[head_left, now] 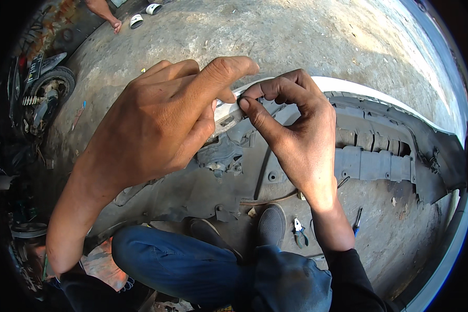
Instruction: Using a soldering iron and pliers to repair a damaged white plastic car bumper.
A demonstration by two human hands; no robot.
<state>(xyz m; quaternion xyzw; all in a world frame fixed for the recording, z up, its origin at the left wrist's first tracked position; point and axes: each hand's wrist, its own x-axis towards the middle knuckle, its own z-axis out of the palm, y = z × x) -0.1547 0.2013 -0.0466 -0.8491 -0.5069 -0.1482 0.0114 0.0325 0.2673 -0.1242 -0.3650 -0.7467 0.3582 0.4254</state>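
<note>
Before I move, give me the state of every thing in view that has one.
Left hand: forefinger stretched out, at the bumper's edge
Right hand: thumb and forefinger pinched together; anything between them is unclear
Bumper: inner side showing, lower edge ragged
Pliers: lying on the ground
Screwdriver: lying on the ground, unheld
Grey shoes: worn
White slippers: unworn, slightly apart
Motorcycle: standing, partly in view
</note>
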